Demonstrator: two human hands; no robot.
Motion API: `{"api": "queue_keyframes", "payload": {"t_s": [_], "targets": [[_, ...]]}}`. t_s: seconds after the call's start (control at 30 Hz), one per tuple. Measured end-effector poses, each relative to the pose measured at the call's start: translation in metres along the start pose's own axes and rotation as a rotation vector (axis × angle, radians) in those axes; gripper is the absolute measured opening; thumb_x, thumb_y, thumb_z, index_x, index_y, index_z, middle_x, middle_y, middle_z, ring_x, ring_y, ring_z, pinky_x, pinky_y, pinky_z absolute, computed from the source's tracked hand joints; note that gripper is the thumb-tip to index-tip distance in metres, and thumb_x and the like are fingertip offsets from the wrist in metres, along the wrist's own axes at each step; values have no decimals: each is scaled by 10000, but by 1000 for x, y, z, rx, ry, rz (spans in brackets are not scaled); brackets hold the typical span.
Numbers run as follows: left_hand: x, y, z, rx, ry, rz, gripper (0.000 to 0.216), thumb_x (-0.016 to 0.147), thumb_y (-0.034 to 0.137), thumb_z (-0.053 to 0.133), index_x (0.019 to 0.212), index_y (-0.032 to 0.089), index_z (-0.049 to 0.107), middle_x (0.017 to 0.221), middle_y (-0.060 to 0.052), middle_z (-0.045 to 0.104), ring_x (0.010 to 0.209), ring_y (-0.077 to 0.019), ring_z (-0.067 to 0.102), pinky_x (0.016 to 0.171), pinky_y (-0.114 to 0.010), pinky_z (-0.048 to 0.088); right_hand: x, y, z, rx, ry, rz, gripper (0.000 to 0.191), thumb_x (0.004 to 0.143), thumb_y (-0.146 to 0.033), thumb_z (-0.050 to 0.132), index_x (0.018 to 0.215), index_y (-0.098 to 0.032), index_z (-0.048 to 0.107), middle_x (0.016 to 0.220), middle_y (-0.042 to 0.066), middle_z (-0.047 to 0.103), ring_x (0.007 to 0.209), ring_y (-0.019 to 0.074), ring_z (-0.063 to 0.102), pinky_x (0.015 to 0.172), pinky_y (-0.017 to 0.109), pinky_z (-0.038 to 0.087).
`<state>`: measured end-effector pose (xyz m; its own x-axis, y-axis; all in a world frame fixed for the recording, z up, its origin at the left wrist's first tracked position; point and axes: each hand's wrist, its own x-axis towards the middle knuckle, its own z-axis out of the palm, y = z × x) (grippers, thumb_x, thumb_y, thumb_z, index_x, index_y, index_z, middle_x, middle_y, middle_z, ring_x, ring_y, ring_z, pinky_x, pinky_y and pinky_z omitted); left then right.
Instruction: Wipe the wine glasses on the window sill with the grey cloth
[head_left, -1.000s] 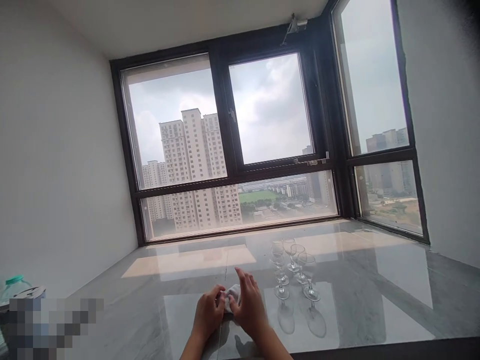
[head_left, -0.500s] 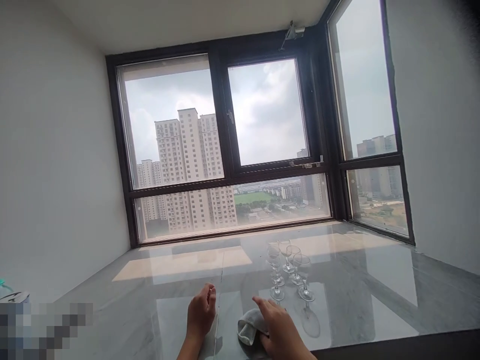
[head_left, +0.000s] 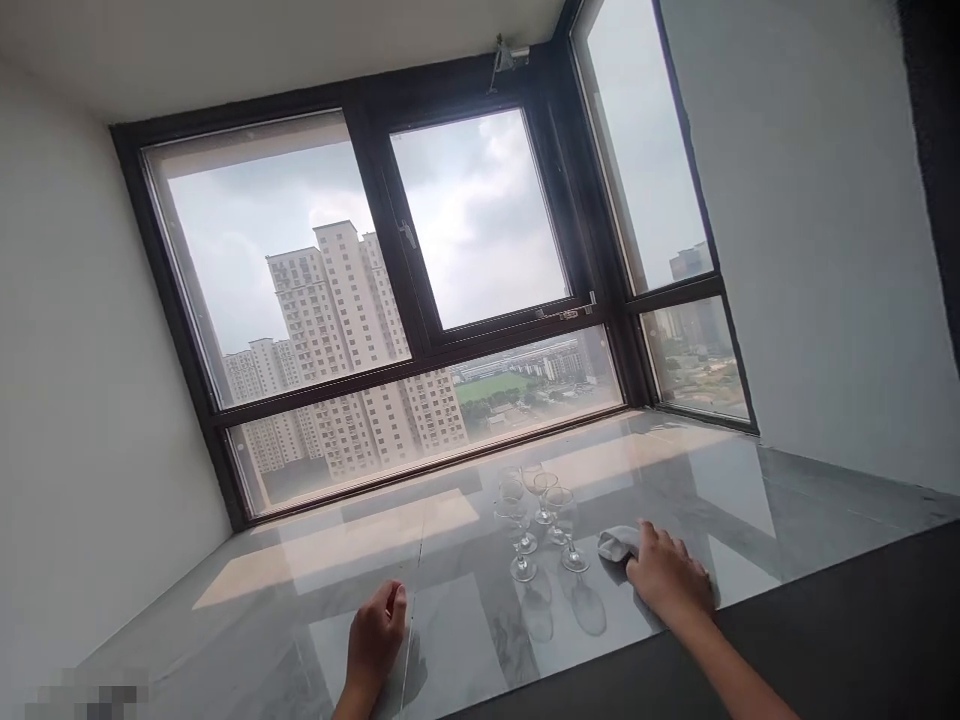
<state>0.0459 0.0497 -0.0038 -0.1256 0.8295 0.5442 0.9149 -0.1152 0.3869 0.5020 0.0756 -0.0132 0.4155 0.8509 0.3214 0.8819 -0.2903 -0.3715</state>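
My right hand [head_left: 671, 575] is closed on a pale folded cloth [head_left: 618, 544], which sticks out past the fingers on the left and rests on the grey marble sill [head_left: 457, 640]. Just left of the cloth, several clear stemmed glasses [head_left: 574, 540] stand upright in a close group. My left hand [head_left: 377, 632] is curled into a loose fist low over the sill, apart from the glasses. Nothing shows between its fingers.
Dark-framed windows [head_left: 420, 345] rise behind the sill, with a latch handle [head_left: 406, 234] on the middle frame. White walls [head_left: 810, 240] close in both sides. The sill's front edge [head_left: 645, 638] slants up toward the right.
My right hand has moved right with the cloth, from in front of the glasses to their right side. The view has tilted and shifted. My left hand stays curled.
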Motion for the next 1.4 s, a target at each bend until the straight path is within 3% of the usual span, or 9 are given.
{"api": "queue_keyframes", "payload": {"t_s": [0.2, 0.33, 0.5, 0.63, 0.77, 0.93, 1.1, 1.23, 1.4], "targets": [[14, 27, 3, -44, -96, 98, 340, 905, 426, 375, 742, 226, 596, 673, -2, 636, 620, -153, 585, 634, -247, 400, -5, -3, 0, 41, 32, -7, 466, 833, -172, 433, 1293, -133, 500, 1211, 168, 592, 1108, 277, 535, 839, 364, 392], [35, 87, 25, -159, -218, 134, 287, 835, 424, 497, 897, 201, 666, 818, -37, 699, 759, -170, 638, 714, -253, 447, -5, -3, -3, 64, 41, 7, 439, 847, -186, 429, 1274, -116, 502, 1197, 171, 597, 1093, 283, 536, 826, 368, 389], [49, 153, 74, -177, -401, -56, 432, 711, 380, 669, 1056, 119, 667, 932, -89, 712, 823, -191, 657, 698, -251, 444, -6, -3, -6, 68, 51, 8, 355, 860, -211, 429, 1190, -139, 536, 1134, 151, 615, 1057, 270, 550, 808, 349, 384], [47, 172, 106, -253, -460, -109, 260, 732, 290, 649, 931, 127, 687, 848, -72, 721, 766, -178, 660, 640, -232, 412, -6, -3, -5, 57, 64, 3, 285, 854, -216, 440, 1104, -152, 562, 1084, 146, 618, 1035, 265, 557, 798, 344, 383], [41, 175, 117, -231, -418, -73, 114, 755, 209, 600, 801, 156, 690, 815, -60, 725, 766, -170, 651, 652, -234, 384, -5, -4, -3, 55, 74, 11, 244, 853, -237, 450, 1048, -158, 574, 1069, 147, 618, 1029, 266, 561, 799, 348, 387], [34, 148, 95, -88, -420, -21, 146, 799, 290, 585, 793, 186, 688, 853, -63, 733, 817, -191, 659, 669, -246, 372, -6, -2, -3, 69, 82, 2, 321, 837, -225, 449, 1132, -149, 551, 1102, 150, 622, 1045, 268, 563, 795, 346, 394], [41, 61, 49, 161, -282, -157, 234, 872, 351, 481, 902, 196, 654, 991, -103, 727, 951, -239, 661, 723, -276, 414, -10, 1, -2, 89, 92, -21, 432, 827, -229, 446, 1245, -128, 495, 1162, 161, 620, 1073, 279, 562, 812, 366, 404], [58, -18, 11, 272, -204, -392, 239, 876, 360, 445, 896, 213, 632, 992, -102, 726, 955, -266, 670, 727, -305, 452, -11, 1, -3, 65, 77, -31, 443, 830, -243, 436, 1250, -115, 490, 1173, 169, 618, 1076, 292, 565, 809, 382, 414], [78, -59, -12, 234, -197, -520, 126, 769, 344, 561, 741, 234, 616, 864, -66, 732, 902, -278, 684, 720, -311, 477, -10, 0, -4, 48, 52, -24, 440, 842, -244, 429, 1266, -143, 490, 1195, 165, 613, 1086, 278, 564, 814, 372, 421]]}}
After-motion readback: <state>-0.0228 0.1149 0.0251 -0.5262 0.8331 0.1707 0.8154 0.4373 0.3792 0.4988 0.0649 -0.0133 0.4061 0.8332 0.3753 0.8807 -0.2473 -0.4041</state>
